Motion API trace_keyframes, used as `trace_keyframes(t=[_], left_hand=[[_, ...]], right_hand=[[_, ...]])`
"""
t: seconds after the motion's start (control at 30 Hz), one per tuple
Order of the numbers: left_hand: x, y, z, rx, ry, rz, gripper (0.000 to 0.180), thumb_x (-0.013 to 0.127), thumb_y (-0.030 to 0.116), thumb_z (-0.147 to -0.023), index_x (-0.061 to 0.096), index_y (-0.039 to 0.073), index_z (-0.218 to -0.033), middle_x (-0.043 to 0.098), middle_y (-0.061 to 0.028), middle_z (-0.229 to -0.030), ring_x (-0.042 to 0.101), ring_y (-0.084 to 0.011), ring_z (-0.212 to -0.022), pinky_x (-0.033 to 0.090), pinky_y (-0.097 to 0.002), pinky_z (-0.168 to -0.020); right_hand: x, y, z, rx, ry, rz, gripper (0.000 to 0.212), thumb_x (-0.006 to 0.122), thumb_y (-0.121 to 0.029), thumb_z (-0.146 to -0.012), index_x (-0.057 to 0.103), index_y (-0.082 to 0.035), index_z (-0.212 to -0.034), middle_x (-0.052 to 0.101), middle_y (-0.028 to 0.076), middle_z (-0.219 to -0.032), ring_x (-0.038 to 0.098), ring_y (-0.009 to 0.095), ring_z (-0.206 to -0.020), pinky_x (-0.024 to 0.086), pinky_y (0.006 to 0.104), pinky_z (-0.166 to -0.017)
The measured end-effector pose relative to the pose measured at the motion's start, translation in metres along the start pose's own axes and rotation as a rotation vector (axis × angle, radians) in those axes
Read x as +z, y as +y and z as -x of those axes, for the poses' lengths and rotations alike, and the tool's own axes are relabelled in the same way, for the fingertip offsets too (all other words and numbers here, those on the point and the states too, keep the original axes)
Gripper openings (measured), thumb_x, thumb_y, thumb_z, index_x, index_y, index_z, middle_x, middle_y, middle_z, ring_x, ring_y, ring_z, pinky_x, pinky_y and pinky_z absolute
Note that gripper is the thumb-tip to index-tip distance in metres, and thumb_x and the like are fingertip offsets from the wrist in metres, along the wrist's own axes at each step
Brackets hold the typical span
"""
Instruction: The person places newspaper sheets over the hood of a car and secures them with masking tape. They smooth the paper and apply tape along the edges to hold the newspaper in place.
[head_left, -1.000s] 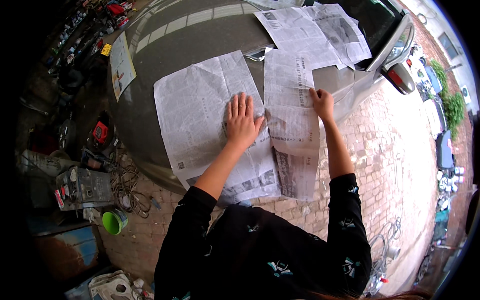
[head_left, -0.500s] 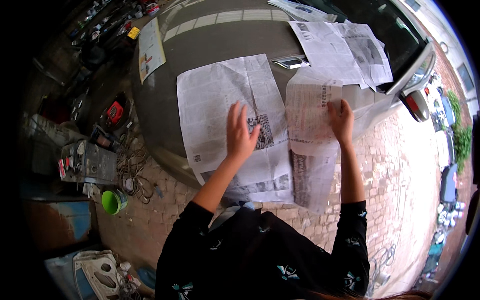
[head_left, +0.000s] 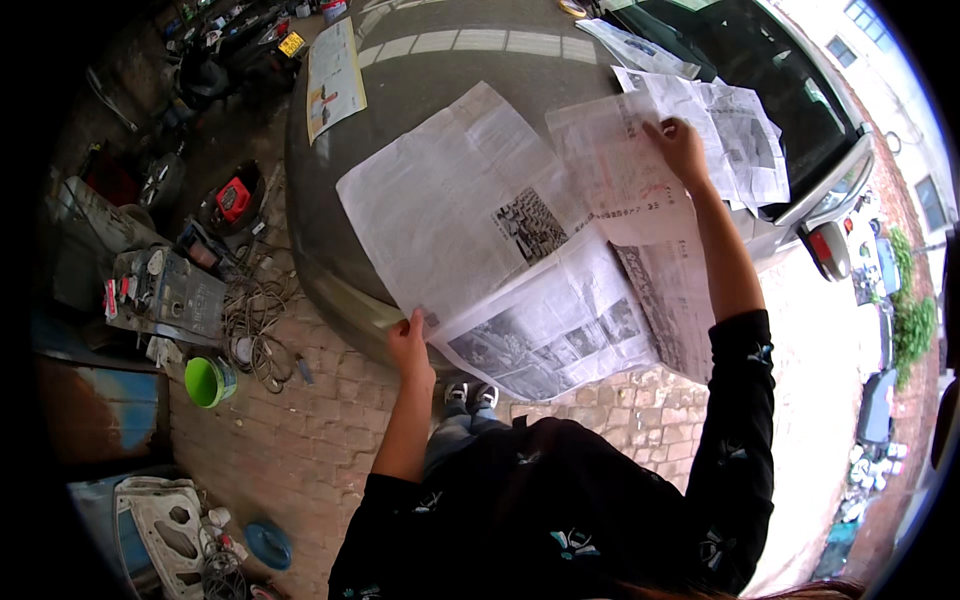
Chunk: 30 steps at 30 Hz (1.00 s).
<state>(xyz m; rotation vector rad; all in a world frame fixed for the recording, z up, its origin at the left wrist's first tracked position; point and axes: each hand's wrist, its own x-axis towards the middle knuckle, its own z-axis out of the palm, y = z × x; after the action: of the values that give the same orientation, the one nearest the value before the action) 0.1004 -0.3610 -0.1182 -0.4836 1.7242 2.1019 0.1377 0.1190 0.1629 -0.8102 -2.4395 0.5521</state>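
A large sheet of newspaper lies slanted over the front of a grey-brown car hood, its lower part hanging past the edge. My left hand is closed on the sheet's lower left edge; the thumb shows along the paper. Higher up at the right, my right hand pinches the upper right part of the paper, which is creased and partly see-through there. The fingertips of my right hand curl inward. Further newspaper sheets lie beyond it, near the windscreen.
A glossy printed sheet rests on the hood's far left. The car's side mirror juts out at the right. On the brick floor stand a green bucket, coiled cables and a grey metal box. A blue basin sits lower left.
My left hand has gone from lying flat on the newspaper to gripping its lower left edge. My right hand has moved up with its part, and the sheet has turned and shifted.
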Motion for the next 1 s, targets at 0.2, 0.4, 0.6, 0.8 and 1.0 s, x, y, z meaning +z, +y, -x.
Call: trace_keyframes(t=[0.2, 0.4, 0.6, 0.8, 1.0], left_hand=[[0.029, 0.055, 0.003, 0.195, -0.039, 0.107, 0.021, 0.066, 0.016, -0.091, 0.062, 0.002, -0.105, 0.062, -0.0004, -0.098, 0.055, -0.009, -0.086, 0.044, -0.0252, -0.078], [0.056, 0.198, -0.016, 0.757, -0.227, 0.057, 0.012, 0.061, 0.009, -0.095, 0.061, -0.001, -0.1, 0.062, 0.0003, -0.093, 0.055, -0.006, -0.085, 0.044, -0.0217, -0.079], [0.094, 0.218, -0.109, 0.649, -0.29, -0.095, 0.014, 0.062, 0.012, -0.094, 0.062, -0.001, -0.1, 0.064, -0.0007, -0.09, 0.056, -0.0076, -0.082, 0.044, -0.0237, -0.074], [0.138, 0.214, -0.202, 0.657, -0.093, -0.568, 0.03, 0.071, 0.018, -0.084, 0.062, -0.001, -0.105, 0.066, -0.0107, -0.094, 0.062, -0.0213, -0.089, 0.046, -0.0328, -0.08], [0.242, 0.196, -0.113, 1.192, 0.311, -0.907, 0.057, 0.073, 0.02, -0.079, 0.049, -0.003, -0.125, 0.054, -0.0225, -0.129, 0.047, -0.0363, -0.124, 0.036, -0.0457, -0.103]], right_hand=[[0.029, 0.058, -0.018, 0.018, 0.108, 0.052, 0.034, 0.071, -0.033, -0.083, 0.069, 0.001, -0.086, 0.07, 0.014, -0.079, 0.067, 0.027, -0.073, 0.05, 0.0372, -0.07], [-0.032, -0.044, 0.006, -0.348, 0.422, -0.134, 0.021, 0.065, -0.023, -0.092, 0.059, -0.002, -0.093, 0.067, 0.015, -0.079, 0.065, 0.029, -0.068, 0.049, 0.0375, -0.065], [0.004, 0.045, 0.009, -0.025, 0.456, -0.013, 0.023, 0.062, -0.024, -0.092, 0.056, -0.002, -0.089, 0.066, 0.019, -0.079, 0.064, 0.039, -0.075, 0.048, 0.045, -0.066], [0.057, 0.099, 0.013, 0.166, 0.384, -0.014, 0.029, 0.064, -0.027, -0.09, 0.059, 0.002, -0.091, 0.067, 0.02, -0.081, 0.065, 0.038, -0.078, 0.049, 0.0436, -0.072], [0.06, 0.116, 0.01, 0.231, 0.31, 0.058, 0.029, 0.061, -0.029, -0.092, 0.058, -0.001, -0.096, 0.069, 0.019, -0.089, 0.064, 0.039, -0.086, 0.049, 0.0459, -0.074]])
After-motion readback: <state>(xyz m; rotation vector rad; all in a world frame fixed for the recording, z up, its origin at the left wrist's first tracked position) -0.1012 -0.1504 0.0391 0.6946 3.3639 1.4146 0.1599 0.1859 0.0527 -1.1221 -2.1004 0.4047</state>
